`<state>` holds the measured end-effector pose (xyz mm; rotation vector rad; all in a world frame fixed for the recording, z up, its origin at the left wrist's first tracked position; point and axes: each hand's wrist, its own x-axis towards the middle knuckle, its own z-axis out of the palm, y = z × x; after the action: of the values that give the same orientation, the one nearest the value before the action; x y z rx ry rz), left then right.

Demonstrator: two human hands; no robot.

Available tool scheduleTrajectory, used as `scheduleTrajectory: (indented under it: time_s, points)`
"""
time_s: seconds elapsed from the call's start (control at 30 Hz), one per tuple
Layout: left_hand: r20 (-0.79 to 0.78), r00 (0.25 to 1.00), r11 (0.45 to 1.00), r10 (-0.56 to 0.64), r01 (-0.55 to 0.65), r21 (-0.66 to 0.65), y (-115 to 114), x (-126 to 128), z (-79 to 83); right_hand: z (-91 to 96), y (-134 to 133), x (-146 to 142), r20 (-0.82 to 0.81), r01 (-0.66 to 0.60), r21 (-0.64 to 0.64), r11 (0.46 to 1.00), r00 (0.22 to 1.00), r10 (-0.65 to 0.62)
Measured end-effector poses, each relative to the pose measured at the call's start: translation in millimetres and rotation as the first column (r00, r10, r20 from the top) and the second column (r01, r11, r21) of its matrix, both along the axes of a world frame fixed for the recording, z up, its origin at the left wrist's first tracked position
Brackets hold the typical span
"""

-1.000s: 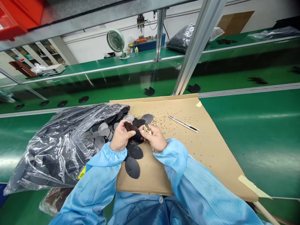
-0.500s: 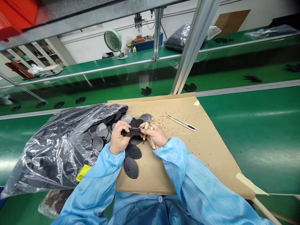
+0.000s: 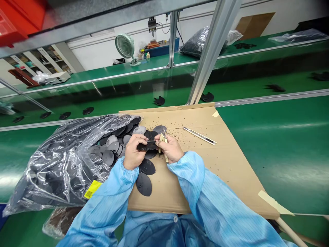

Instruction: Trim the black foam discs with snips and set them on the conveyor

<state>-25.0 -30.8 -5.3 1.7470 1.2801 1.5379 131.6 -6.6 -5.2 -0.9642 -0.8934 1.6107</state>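
Note:
My left hand (image 3: 135,151) is closed around the edge of a black plastic part (image 3: 147,145), held tilted over the cardboard. Closed on cutting pliers with cream handles (image 3: 163,145), my right hand (image 3: 173,149) also has its fingertips at the part's right end. The plier jaws are small and partly hidden by the fingers. Beneath the hands lie black oval discs, among them a patterned disc (image 3: 147,167) and a plain disc (image 3: 143,184). A white utility knife (image 3: 199,135) rests on the cardboard to the right.
A clear plastic bag (image 3: 59,164) spills several dark discs from the left onto the cardboard sheet (image 3: 226,178). Small black scraps are scattered near the knife. Behind runs a green conveyor belt (image 3: 123,97) with black parts on it. A metal post (image 3: 208,51) rises beyond the cardboard.
My left hand and the black part have shifted slightly right. The plier handles stand closer together in my right hand. Black parts on the belt have moved slightly.

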Motion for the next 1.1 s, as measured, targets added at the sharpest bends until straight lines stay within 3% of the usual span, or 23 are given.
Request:
scheduleTrajectory:
  time_s: [0.1,0.2,0.3,0.37,0.43,0.5,0.53,0.63,0.73,0.87,1.0,1.1]
  points:
    - [0.168,0.98,0.991,0.109,-0.095,-0.092,1.9,5.1,-3.4,-4.9,5.1,1.9,-0.072,0.01,-0.025,1.0,0.997,-0.012]
    - [0.372,0.883,0.949,0.287,-0.208,-0.238,8.0,3.2,0.5,-10.8,13.9,5.2,-0.134,0.11,-0.03,0.993,0.985,-0.113]
    - [0.415,0.857,0.929,0.306,-0.172,-0.329,26.6,-11.5,18.2,-13.5,20.5,7.9,-0.193,0.214,-0.055,0.975,0.956,-0.221]
    - [0.293,0.904,0.92,0.311,-0.208,-0.333,50.1,-28.5,36.5,-13.1,21.6,8.5,-0.222,0.234,-0.08,0.969,0.943,-0.246]
    - [0.02,0.92,0.888,0.391,-0.371,-0.272,81.7,-49.3,56.9,-11.6,20.6,8.4,-0.236,0.237,-0.095,0.967,0.938,-0.253]
    - [-0.361,0.792,0.815,0.492,-0.565,-0.131,117.6,-69.6,76.0,-10.1,19.1,8.2,-0.246,0.239,-0.102,0.966,0.934,-0.258]
    - [-0.507,0.708,0.8,0.492,-0.598,-0.058,135.7,-77.6,83.8,-9.5,18.6,8.2,-0.252,0.242,-0.105,0.965,0.932,-0.261]
    - [-0.745,0.493,0.735,0.451,-0.678,-0.004,185.0,-83.0,94.8,-8.7,18.5,8.2,-0.279,0.255,-0.125,0.959,0.918,-0.281]
    - [-0.843,0.429,0.694,0.325,-0.714,-0.096,224.1,-55.0,84.8,-9.3,19.4,8.4,-0.304,0.286,-0.166,0.944,0.896,-0.325]
    - [-0.842,0.522,0.762,0.133,-0.598,-0.25,263.5,9.9,52.9,-10.6,19.6,8.2,-0.315,0.318,-0.199,0.927,0.875,-0.367]
    - [-0.821,0.557,0.728,0.124,-0.613,-0.306,285.6,59.4,23.3,-9.9,19.1,7.9,-0.316,0.313,-0.198,0.929,0.876,-0.363]
    - [-0.784,0.592,0.714,0.189,-0.63,-0.304,288.5,73.7,12.4,-9.1,18.8,8.3,-0.305,0.304,-0.188,0.934,0.886,-0.35]
